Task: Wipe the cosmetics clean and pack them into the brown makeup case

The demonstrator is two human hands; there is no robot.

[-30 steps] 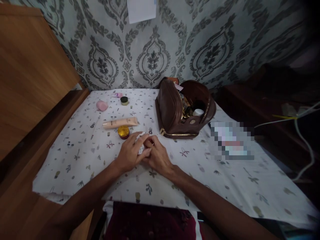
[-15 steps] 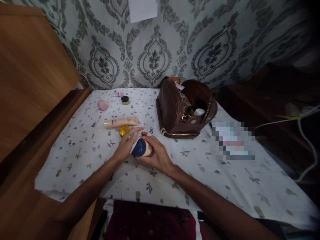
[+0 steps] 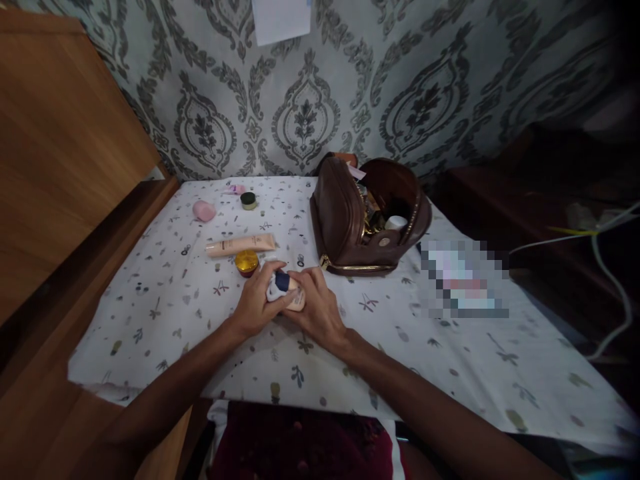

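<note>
Between my hands is a small beige jar (image 3: 297, 301) with a dark blue lid (image 3: 283, 281). My right hand (image 3: 316, 305) wraps round the beige body. The fingers of my left hand (image 3: 259, 299) are closed on a white cloth or tissue (image 3: 273, 289), which lies against the dark lid. Just beyond my left hand stands a round jar with a gold lid (image 3: 247, 261). A beige tube (image 3: 240, 245) lies behind that jar.
An open brown bag (image 3: 340, 213) full of small items stands at the back, right of centre. A pink sponge (image 3: 204, 211), a small dark-lidded jar (image 3: 249, 201) and a pink item (image 3: 235, 189) sit back left. A blurred flat object (image 3: 465, 279) lies right.
My left fingers, stretched out beside the lid before, have curled round it with the white cloth. More of the gold-lidded jar shows now.
</note>
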